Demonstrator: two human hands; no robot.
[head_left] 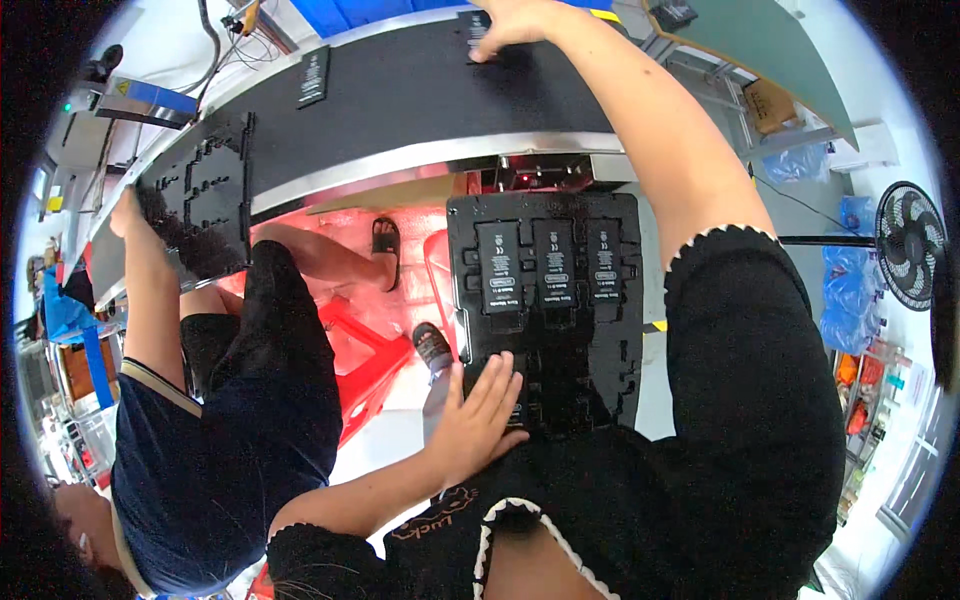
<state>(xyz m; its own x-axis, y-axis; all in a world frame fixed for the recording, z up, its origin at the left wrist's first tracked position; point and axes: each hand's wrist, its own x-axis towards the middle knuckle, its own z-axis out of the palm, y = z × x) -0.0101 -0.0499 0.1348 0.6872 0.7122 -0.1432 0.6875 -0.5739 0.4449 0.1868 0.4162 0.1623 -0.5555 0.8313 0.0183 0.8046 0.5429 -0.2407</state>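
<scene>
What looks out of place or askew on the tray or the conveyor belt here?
Nothing stands out. Three black battery cells sit straight in the black tray; left hand rests on its near edge, right hand touches a cell on the conveyor belt.

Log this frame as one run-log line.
left hand: flat on black tray | right hand: on flat black part, conveyor belt | tray: three parts

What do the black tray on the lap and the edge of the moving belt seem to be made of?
The black tray looks like thin moulded plastic: glossy, with pressed pockets that catch the light. The belt looks like matt black rubber or fabric, though the picture leaves that open. Its rim looks like bare metal, silvery and reflective.
</scene>
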